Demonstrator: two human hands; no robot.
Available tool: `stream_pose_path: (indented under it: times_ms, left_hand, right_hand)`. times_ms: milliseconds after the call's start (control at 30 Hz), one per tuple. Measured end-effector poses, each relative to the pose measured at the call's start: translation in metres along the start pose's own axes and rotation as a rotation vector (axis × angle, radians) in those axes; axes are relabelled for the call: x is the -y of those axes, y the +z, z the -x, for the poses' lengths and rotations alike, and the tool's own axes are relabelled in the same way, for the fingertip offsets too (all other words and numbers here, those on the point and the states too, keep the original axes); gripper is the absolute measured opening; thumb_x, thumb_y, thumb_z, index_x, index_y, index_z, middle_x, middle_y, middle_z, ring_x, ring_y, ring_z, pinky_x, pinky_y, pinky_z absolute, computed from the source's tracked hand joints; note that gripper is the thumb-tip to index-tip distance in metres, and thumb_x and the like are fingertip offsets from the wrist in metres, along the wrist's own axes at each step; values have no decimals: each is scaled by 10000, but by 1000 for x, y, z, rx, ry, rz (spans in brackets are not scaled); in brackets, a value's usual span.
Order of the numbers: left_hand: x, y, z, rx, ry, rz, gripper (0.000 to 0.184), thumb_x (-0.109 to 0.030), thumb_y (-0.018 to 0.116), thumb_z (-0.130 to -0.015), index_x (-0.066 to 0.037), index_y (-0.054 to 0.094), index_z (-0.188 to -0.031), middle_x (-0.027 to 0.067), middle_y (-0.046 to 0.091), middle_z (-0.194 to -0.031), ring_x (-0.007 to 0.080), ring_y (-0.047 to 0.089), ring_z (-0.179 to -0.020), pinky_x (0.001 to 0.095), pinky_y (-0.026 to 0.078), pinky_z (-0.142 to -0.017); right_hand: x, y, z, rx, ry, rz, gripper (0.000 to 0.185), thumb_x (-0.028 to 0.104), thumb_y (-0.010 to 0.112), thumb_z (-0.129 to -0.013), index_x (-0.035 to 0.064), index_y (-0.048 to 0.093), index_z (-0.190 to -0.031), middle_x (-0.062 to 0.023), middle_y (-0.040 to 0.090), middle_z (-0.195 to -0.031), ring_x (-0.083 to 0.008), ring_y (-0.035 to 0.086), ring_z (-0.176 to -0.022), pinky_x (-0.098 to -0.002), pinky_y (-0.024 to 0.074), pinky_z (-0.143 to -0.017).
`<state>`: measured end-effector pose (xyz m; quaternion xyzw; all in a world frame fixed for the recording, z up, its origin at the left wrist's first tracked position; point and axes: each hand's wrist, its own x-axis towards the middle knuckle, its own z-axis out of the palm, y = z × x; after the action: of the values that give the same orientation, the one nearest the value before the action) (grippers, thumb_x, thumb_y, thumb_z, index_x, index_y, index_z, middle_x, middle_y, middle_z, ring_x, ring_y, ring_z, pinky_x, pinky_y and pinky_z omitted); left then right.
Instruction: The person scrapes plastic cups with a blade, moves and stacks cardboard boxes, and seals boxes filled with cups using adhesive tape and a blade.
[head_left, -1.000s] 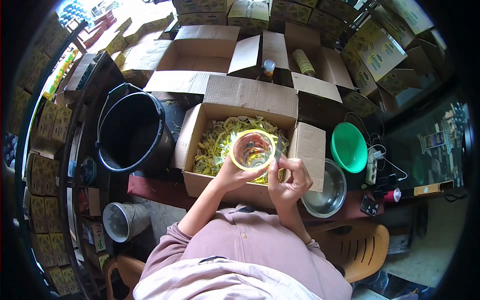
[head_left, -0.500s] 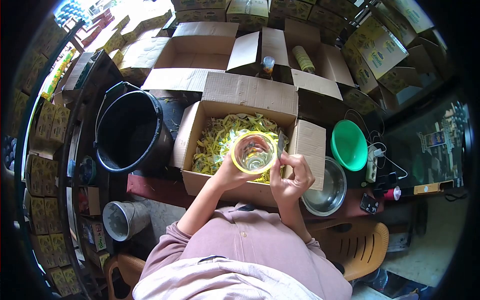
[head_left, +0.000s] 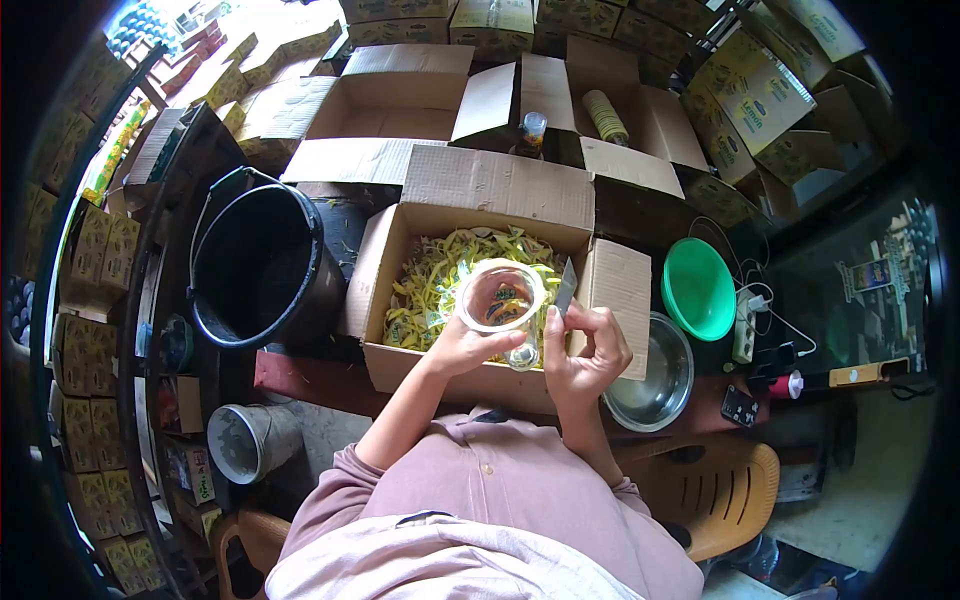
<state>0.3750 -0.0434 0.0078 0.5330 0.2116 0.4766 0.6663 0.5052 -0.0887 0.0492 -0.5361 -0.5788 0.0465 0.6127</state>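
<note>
Head camera, looking down on the work, and both hands were full! The left hand [head_left: 462,346] was wrapped around a clear cup [head_left: 503,318], its mouth turned up towards the wearer and its base showing just beside the thumb. Over on the other side, the right hand [head_left: 588,352] had thumb and fingers pinched together on a small knife [head_left: 566,286], blade pointing up and away from the body, just beside the rim. Contact? Too fine to call from this angle; blade and rim might have been touching or slightly apart.

All of this played out above an open cardboard box [head_left: 497,186], with yellow strips [head_left: 425,283] heaped inside. By the look of it, the step in hand was knife work around the cup's rim, and that rim showed pale. Any next move called for a firm left grip, a slow turn of the cup, and fingertips well clear of that edge.

Out on the right sat a green bowl [head_left: 698,290] and a clear bowl [head_left: 655,392]; on the left, a black bucket [head_left: 318,285].
</note>
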Motion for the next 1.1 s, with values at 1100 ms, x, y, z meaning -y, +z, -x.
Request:
stream_pose_path:
  times_ms: [1100]
  left_hand:
    - [-3,2,1,-61,165,-329,655,-53,719,-600,-22,357,-1144,98,453,-1073,193,458,-1029,304,357,-899]
  right_hand:
    - [-1,1,-4,35,-81,50,131,-64,616,-613,-1,562,-713,-78,546,-618,-149,537,-533,-232,415,-497]
